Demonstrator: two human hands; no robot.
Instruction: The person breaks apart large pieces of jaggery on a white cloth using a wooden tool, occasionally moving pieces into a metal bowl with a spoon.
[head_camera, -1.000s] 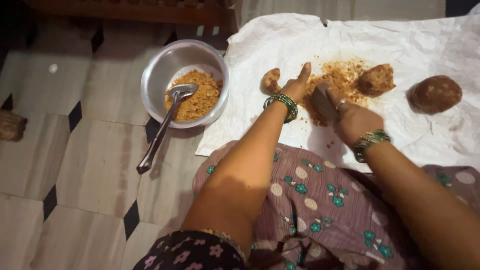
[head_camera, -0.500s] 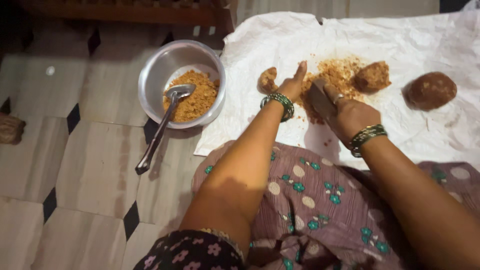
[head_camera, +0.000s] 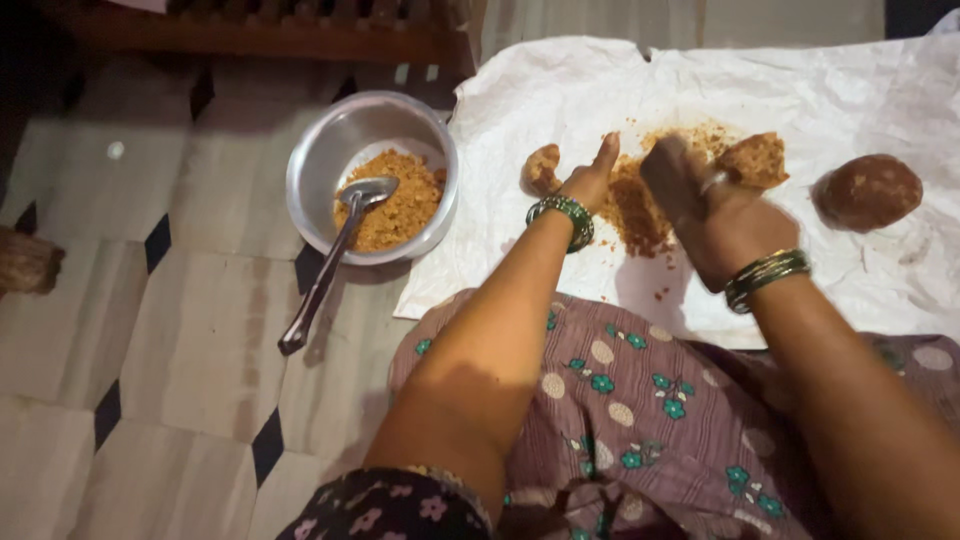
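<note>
The right hand (head_camera: 700, 205) is blurring with motion, so it is impossible to tell how its fingers are closing or what they are gripping; it is covering part of the brown crumbled pile (head_camera: 635, 205) and the near edge of the broken brown chunk (head_camera: 755, 160). The left hand (head_camera: 590, 180) is hiding its own palm and fingertips, so contact with the pile cannot be told. The spoon's bowl (head_camera: 368, 192) is sinking partly into the crumbs in the metal bowl (head_camera: 320, 160). The white paper sheet (head_camera: 560, 100) is running off the right edge, and its near part is disappearing under the patterned cloth (head_camera: 640, 400). A brown object (head_camera: 25, 262) is being cut off at the left edge. Both forearms are leaving the picture at the near edge.
</note>
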